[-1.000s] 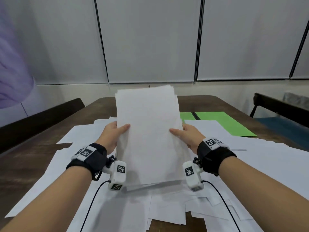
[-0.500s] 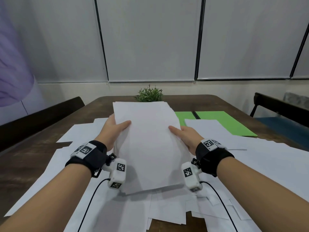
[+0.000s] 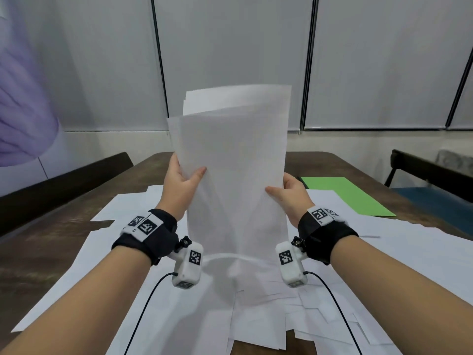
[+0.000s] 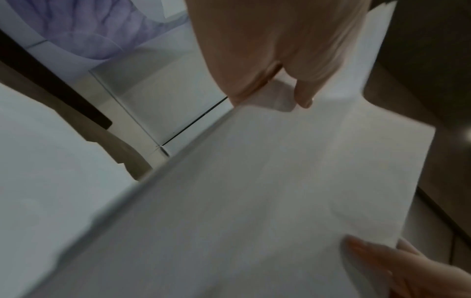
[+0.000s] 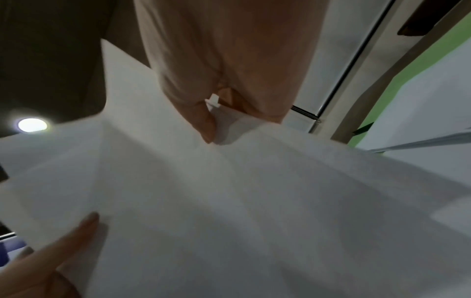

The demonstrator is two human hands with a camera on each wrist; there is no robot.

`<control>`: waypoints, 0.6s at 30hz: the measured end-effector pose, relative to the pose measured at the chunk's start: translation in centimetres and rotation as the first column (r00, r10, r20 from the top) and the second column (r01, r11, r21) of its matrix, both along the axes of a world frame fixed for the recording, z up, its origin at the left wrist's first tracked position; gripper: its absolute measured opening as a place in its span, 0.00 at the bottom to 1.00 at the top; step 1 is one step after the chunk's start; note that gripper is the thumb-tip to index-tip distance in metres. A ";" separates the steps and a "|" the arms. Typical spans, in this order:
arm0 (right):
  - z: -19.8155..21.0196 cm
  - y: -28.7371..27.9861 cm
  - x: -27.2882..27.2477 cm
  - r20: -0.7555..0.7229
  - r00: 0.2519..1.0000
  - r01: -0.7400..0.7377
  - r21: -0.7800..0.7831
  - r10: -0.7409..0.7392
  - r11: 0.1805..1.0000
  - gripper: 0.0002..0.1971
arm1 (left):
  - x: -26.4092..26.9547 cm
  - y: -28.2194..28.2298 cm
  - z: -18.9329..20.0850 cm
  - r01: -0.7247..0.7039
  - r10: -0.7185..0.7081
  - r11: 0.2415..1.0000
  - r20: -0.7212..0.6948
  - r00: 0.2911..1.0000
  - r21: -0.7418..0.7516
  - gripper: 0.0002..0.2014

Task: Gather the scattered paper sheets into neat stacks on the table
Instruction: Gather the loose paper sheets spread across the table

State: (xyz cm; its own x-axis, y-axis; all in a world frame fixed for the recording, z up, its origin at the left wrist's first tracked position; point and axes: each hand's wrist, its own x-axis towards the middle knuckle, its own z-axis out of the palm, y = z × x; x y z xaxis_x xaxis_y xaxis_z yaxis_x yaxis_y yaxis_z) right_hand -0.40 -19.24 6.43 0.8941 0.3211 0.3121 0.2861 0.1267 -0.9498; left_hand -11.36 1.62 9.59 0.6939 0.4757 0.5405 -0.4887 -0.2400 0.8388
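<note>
Grey blinds (image 3: 230,47) with dark vertical seams fill the far wall, and below them a dark wooden worktop (image 3: 38,252) runs toward the viewer, much of it covered by loose white sheets (image 3: 384,265) lying overlapped at odd angles. A green sheet (image 3: 345,193) lies flat on the far right part of the worktop, beside the white ones. Dark chair backs (image 3: 64,180) stand along the left and right edges.

Upright in the middle is the paper stack (image 3: 235,180), a bundle of plain white sheets held on end. Its bottom edge bows in a curve just at the loose sheets; whether it touches them cannot be told. At the top the sheets are uneven: a rear group stands higher and fans slightly apart from the front sheet, whose upper corner sits lower on the left.

The left hand (image 3: 179,185) grips the stack's left edge, thumb laid across the front face and fingers (image 4: 303,94) curled round behind, clamped on the paper. The right hand (image 3: 291,196) grips the right edge the same way, thumb on the front and fingers (image 5: 203,125) wrapped on the back. Both wrists wear black bands carrying white camera units (image 3: 188,267) with square printed markers and thin black cables trailing toward the viewer.
</note>
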 end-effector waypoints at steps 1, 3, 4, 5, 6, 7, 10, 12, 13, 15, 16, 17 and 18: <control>0.3 0.1 -0.2 0.009 1.000 -0.001 0.017 0.001 1.000 0.16 | 0.0 -0.3 0.2 -0.012 0.012 1.000 0.021 1.000 0.023 0.19; 1.0 0.5 -0.5 0.039 0.999 -0.006 0.043 0.005 0.999 0.17 | 0.2 -0.8 0.6 -0.046 0.043 0.998 0.054 0.998 0.045 0.16; 1.4 0.8 -0.6 0.055 0.998 -0.013 0.050 0.010 0.999 0.18 | 0.4 -1.1 1.0 -0.063 0.059 0.997 0.072 0.996 0.049 0.17; 1.8 1.1 -0.7 0.069 0.997 -0.024 0.048 0.021 0.999 0.18 | 0.5 -1.3 1.2 -0.081 0.076 0.995 0.083 0.994 0.056 0.20; 2.1 1.3 -0.6 0.077 0.997 -0.034 0.043 0.031 0.998 0.18 | 0.7 -1.4 1.4 -0.093 0.087 0.993 0.086 0.993 0.073 0.24; 2.2 1.6 -0.6 0.075 0.996 -0.041 0.037 0.038 0.998 0.16 | 0.8 -1.6 1.5 -0.102 0.095 0.991 0.091 0.991 0.081 0.24; 1.4 1.9 -0.2 0.027 1.000 0.002 0.041 -0.003 0.999 0.17 | 0.8 -1.8 0.6 -0.140 0.132 0.987 0.102 0.986 0.079 0.23; 0.0 1.7 0.2 -0.031 0.998 0.048 0.030 -0.048 0.998 0.21 | 0.8 -1.6 -0.8 -0.154 0.149 0.985 0.068 0.987 0.077 0.25; -0.9 1.6 0.4 -0.072 0.996 0.057 0.013 -0.056 0.998 0.23 | 0.7 -1.3 -1.6 -0.154 0.152 0.984 0.032 0.988 0.088 0.25; -2.8 1.2 0.7 -0.145 0.988 0.054 -0.046 -0.060 0.997 0.25 | 0.6 -0.8 -3.4 -0.141 0.147 0.982 -0.043 0.988 0.122 0.25; -3.7 1.1 0.8 -0.161 0.985 0.046 -0.085 -0.060 0.995 0.25 | 0.6 -0.7 -4.3 -0.127 0.138 0.983 -0.075 0.988 0.129 0.24; -4.4 1.0 0.8 -0.164 0.985 0.034 -0.115 -0.052 0.993 0.25 | 0.5 -0.7 -5.0 -0.114 0.127 0.985 -0.100 0.987 0.129 0.24; -4.9 1.0 0.8 -0.157 0.986 0.026 -0.134 -0.047 0.991 0.23 | 0.5 -0.6 -5.5 -0.103 0.118 0.987 -0.120 0.986 0.127 0.22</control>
State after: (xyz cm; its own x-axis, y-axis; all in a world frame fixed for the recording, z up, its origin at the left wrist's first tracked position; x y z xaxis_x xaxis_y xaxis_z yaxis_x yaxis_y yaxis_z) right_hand 0.44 -18.26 1.54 0.9409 0.3161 0.1218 0.1316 -0.0096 -0.9913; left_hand -10.88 1.02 4.05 0.7073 0.4904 0.5091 -0.3451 -0.3891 0.8541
